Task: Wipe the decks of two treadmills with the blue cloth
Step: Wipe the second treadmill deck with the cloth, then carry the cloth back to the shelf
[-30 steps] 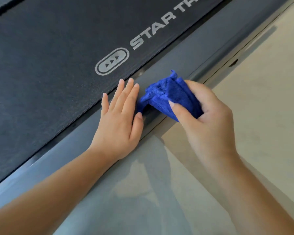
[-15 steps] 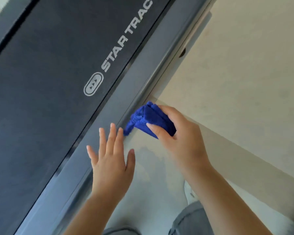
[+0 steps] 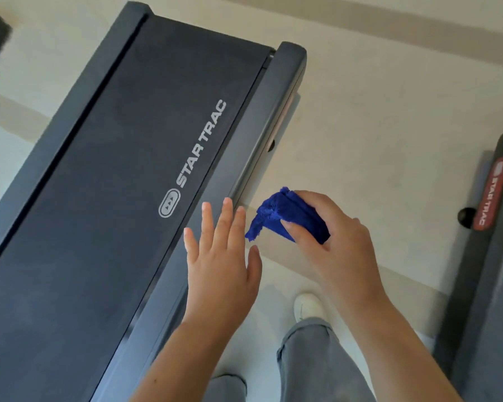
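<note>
On my feed the first treadmill (image 3: 114, 198) takes up everything from 7 to 12 o'clock. Its dark belt carries white STAR TRAC lettering (image 3: 201, 143), and its grey side rail (image 3: 244, 146) runs down toward 6. Pale floor (image 3: 389, 126) fills 12 to 3 o'clock. The second treadmill (image 3: 491, 314) shows only as a dark edge from 3 to 5 o'clock, well apart from the first. Grey trouser legs (image 3: 317, 361) stand on the floor between the two machines at 6.

The left hand (image 3: 221, 265), just below centre, is flat with straight, slightly spread fingers. Its fingertips lie over the side rail and the belt's edge, and I cannot tell whether it touches them.

The right hand (image 3: 340, 250), at its 3 o'clock, grips the folded blue cloth (image 3: 285, 219), with the thumb across the near face and the fingers curled over the top. The cloth sits over the floor just beside the rail, with one corner hanging toward the left hand's fingers.

A white shoe (image 3: 307, 306) shows under the right forearm. A red label (image 3: 490, 192) marks the second treadmill at 3.
</note>
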Action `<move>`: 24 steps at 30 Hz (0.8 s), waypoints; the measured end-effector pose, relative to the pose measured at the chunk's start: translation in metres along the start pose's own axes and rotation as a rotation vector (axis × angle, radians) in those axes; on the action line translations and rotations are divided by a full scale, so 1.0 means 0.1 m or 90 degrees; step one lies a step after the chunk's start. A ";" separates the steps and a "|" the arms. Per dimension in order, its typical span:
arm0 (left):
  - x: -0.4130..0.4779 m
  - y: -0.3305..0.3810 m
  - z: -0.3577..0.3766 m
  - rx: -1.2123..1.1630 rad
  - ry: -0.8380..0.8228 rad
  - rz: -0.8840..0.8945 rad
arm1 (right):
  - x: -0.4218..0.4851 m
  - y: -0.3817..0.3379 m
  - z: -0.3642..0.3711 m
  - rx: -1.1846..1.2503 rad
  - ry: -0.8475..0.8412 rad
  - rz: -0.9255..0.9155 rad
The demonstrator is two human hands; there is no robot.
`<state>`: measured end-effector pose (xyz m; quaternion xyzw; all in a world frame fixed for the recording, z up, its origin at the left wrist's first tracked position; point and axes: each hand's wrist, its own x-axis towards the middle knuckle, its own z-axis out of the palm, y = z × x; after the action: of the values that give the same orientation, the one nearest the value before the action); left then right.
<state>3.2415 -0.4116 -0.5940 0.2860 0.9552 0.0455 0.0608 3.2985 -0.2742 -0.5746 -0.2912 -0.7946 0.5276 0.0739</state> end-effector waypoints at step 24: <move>-0.71 0.14 -2.24 0.090 0.005 -0.090 | -0.33 -1.86 -0.87 0.029 -0.255 -0.122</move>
<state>3.2759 -0.4512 -0.3642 0.2213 0.9741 -0.0255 0.0401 3.2906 -0.2736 -0.3675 -0.1021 -0.8053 0.5832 -0.0290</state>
